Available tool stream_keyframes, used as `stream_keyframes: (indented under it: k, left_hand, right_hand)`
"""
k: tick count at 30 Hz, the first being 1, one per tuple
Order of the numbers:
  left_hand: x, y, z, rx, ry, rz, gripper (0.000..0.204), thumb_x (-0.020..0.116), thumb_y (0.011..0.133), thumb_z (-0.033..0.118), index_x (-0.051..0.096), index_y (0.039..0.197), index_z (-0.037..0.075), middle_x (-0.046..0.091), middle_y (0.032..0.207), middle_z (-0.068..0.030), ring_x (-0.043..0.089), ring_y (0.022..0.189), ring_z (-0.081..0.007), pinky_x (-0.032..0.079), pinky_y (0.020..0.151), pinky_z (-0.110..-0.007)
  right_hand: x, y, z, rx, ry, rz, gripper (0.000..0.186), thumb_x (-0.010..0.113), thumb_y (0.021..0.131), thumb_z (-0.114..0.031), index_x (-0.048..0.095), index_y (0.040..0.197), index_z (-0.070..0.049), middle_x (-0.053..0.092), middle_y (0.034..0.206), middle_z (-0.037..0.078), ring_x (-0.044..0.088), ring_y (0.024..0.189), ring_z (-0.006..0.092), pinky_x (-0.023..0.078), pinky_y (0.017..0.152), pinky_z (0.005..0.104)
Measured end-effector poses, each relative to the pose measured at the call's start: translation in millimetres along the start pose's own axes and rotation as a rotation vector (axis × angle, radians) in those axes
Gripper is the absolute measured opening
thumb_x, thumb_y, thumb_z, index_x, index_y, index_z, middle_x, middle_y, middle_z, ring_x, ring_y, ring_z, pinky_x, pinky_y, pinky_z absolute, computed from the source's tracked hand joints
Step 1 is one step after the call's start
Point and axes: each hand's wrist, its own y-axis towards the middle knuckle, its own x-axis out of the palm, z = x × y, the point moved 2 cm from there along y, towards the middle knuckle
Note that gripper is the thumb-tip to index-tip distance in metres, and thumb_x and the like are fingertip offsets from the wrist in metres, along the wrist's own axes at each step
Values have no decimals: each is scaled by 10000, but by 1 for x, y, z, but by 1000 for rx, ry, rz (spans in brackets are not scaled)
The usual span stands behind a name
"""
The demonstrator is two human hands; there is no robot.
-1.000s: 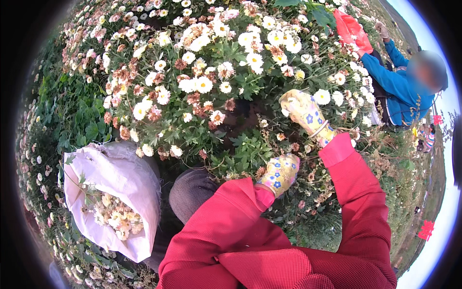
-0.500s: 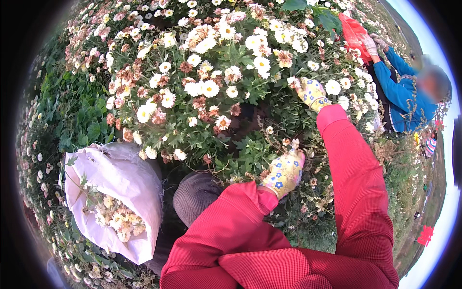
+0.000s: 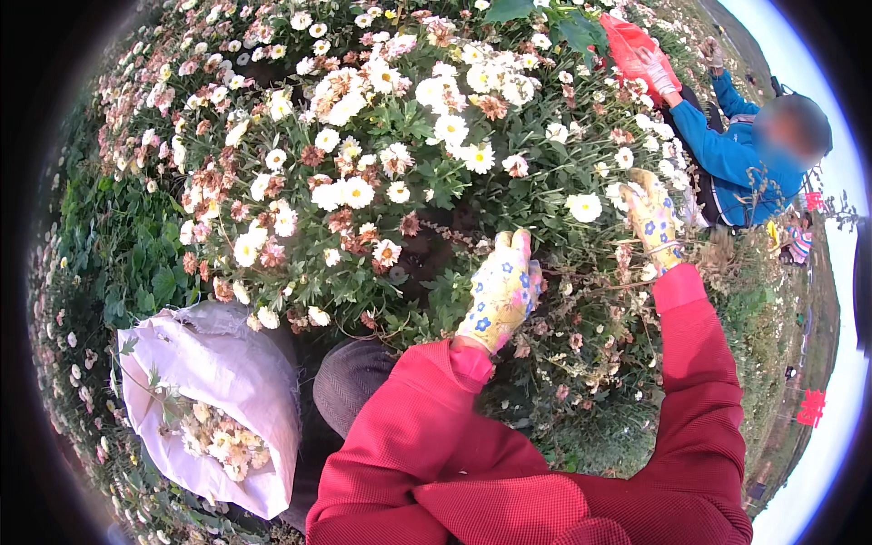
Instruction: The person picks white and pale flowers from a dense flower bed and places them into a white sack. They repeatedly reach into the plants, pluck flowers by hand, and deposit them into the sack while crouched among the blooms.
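Observation:
My left hand (image 3: 501,292), in a pale yellow glove with blue flower prints, is above the foliage at the middle of the view. Its fingers are closed and curl away from me, hiding whatever they hold. My right hand (image 3: 654,221), in a matching glove, reaches into the bush farther right. Its fingers are bent and somewhat apart beside a white chrysanthemum (image 3: 615,194). Another white chrysanthemum (image 3: 584,207) with a yellow centre stands left of that hand. White and browned blooms (image 3: 343,193) fill the bush ahead of both hands.
A white woven sack (image 3: 211,359) with picked flower heads (image 3: 227,440) stands open at the lower left, next to my dark-clothed knee (image 3: 352,383). At the upper right, a person in blue (image 3: 727,159) wearing gloves handles a red bag (image 3: 631,56). Red signs stand near the right rim.
My right hand has moved right and slightly down from its earlier flower. The left hand has shifted left and up. The other person's far hand has come away from the red bag.

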Motion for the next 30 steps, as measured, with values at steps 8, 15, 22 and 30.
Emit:
stream_keyframes:
  k: [8, 15, 22, 30]
  left_hand:
    - [-3, -1, 1, -15, 19, 15, 348, 588, 802, 91, 463, 1121, 31, 524, 1018, -219, 593, 848, -413, 483, 690, -488]
    - [3, -3, 5, -2, 34, -13, 384, 587, 801, 93, 456, 1158, 37, 528, 1054, -221, 592, 853, -413, 484, 710, -485]
    - [18, 10, -11, 183, -38, -215, 722, 500, 737, -109, 360, 1413, 105, 394, 1423, -182, 509, 1171, -406, 474, 935, -390]
    - [80, -1, -54, 210, -140, -440, 362, 700, 762, 111, 614, 1112, 76, 640, 973, -156, 619, 931, -350, 498, 790, -401]
  right_hand:
    - [46, 47, -59, -398, -391, -669, 588, 714, 747, -429, 575, 1202, -83, 654, 1069, 145, 623, 1000, 321, 483, 876, 399]
    - [51, 27, -18, -364, -722, -410, 302, 615, 856, -279, 640, 1121, -136, 637, 1083, 126, 599, 980, 312, 459, 842, 418]
    - [98, -96, -42, -263, 54, -557, 254, 650, 790, -216, 623, 985, -54, 643, 867, 189, 619, 835, 372, 499, 738, 458]
    - [72, -133, -58, -764, -188, -494, 53, 596, 832, -218, 623, 841, -174, 547, 715, 29, 597, 680, 241, 478, 564, 372]
